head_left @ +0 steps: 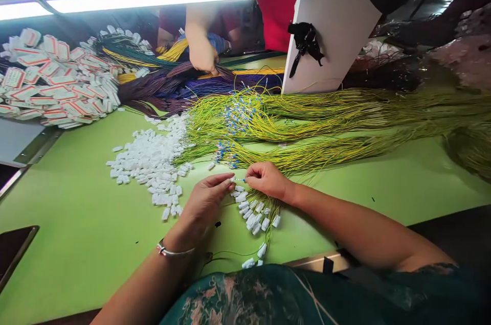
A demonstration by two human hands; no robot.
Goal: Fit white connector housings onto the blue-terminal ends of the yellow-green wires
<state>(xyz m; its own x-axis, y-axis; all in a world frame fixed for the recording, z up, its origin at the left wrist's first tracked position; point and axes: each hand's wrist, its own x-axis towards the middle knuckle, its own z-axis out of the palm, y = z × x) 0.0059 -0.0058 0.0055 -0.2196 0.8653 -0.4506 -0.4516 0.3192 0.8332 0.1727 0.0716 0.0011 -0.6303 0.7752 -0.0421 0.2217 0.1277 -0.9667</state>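
Note:
My left hand (pixel 209 193) is closed, its thumb and forefinger pinching a small white plastic connector (pixel 232 179). Facing it, my right hand (pixel 267 182) pinches a yellow-green wire by its blue-sleeved terminal (pixel 241 180). The terminal's tip points at the connector; whether it has entered is too small to tell. Below both hands lies a fan of wires with white connectors (pixel 253 218) on their ends. To the left spreads a heap of loose white connectors (pixel 148 156). Behind my hands, bundles of yellow-green wires (pixel 307 154) show blue terminals (pixel 226 151) at their left ends.
A pile of white connectors with red stripes (pixel 57 79) stands back left. Across the green table (pixel 76 187), another person's hand (pixel 202 54) touches dark wires (pixel 161 85). A white panel (pixel 330 23) rises behind the bundles. A dark flat device (pixel 15 251) lies at left.

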